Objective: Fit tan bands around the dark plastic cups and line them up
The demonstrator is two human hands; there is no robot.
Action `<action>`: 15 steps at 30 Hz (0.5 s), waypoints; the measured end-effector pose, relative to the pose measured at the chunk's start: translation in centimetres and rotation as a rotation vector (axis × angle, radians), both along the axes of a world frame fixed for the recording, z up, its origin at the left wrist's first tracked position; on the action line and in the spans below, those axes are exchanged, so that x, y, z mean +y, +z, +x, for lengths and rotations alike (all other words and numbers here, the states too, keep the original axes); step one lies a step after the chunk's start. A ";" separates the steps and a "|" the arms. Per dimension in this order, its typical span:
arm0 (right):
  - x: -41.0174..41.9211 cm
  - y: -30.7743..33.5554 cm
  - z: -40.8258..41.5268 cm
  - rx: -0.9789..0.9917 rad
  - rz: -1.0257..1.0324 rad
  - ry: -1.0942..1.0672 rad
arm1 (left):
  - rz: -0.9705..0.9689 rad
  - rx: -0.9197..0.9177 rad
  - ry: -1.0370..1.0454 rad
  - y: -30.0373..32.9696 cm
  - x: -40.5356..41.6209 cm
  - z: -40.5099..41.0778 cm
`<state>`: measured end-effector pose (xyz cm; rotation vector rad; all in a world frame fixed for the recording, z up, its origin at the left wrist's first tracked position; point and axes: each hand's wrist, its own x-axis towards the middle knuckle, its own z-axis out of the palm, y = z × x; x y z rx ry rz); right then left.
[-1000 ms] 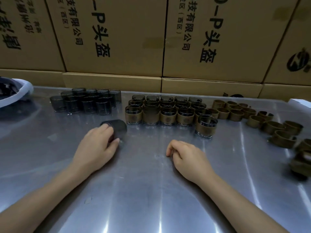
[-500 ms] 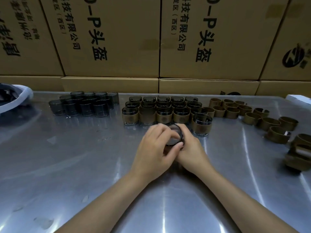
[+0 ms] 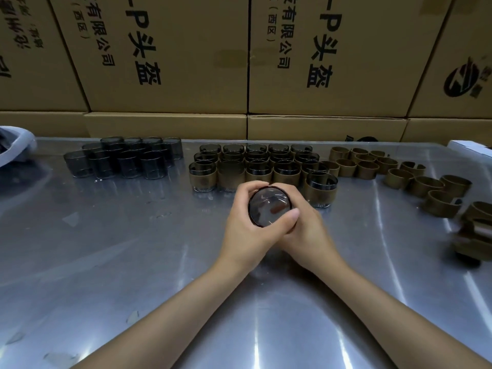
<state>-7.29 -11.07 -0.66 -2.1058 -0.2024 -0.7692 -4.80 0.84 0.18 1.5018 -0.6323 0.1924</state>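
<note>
A dark plastic cup (image 3: 269,207) is held at the table's middle, its round end tipped toward me. My left hand (image 3: 246,230) wraps its left side with the thumb across the front. My right hand (image 3: 310,230) cups its right side; I cannot tell whether a band is on it, as fingers cover the wall. Behind stand rows of banded cups (image 3: 255,169), with one banded cup (image 3: 320,189) set forward at the right. Bare dark cups (image 3: 125,161) cluster at the back left. Loose tan bands (image 3: 394,173) lie scattered to the right.
The work surface is a shiny metal table (image 3: 133,262). Cardboard boxes (image 3: 173,57) form a wall along its back edge. A white-rimmed container (image 3: 16,147) sits at the far left, a white box corner (image 3: 471,147) at the far right.
My left hand carried the dark cup from the left to the middle, where my right hand joined it. Since then the cup has tipped up so its round end faces me.
</note>
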 end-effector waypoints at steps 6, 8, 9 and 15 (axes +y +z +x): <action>0.2 -0.1 -0.4 0.019 -0.130 -0.003 | -0.170 0.224 0.011 0.5 -0.1 -0.4; 0.2 -0.2 -0.4 0.009 -0.156 -0.008 | -0.210 0.303 -0.002 0.8 0.0 -0.3; 0.2 -0.1 -0.5 0.003 -0.154 -0.005 | -0.224 0.350 -0.013 0.9 0.0 -0.3; 0.0 0.0 -0.5 -0.023 -0.039 0.044 | -0.287 0.598 -0.112 1.8 0.6 0.5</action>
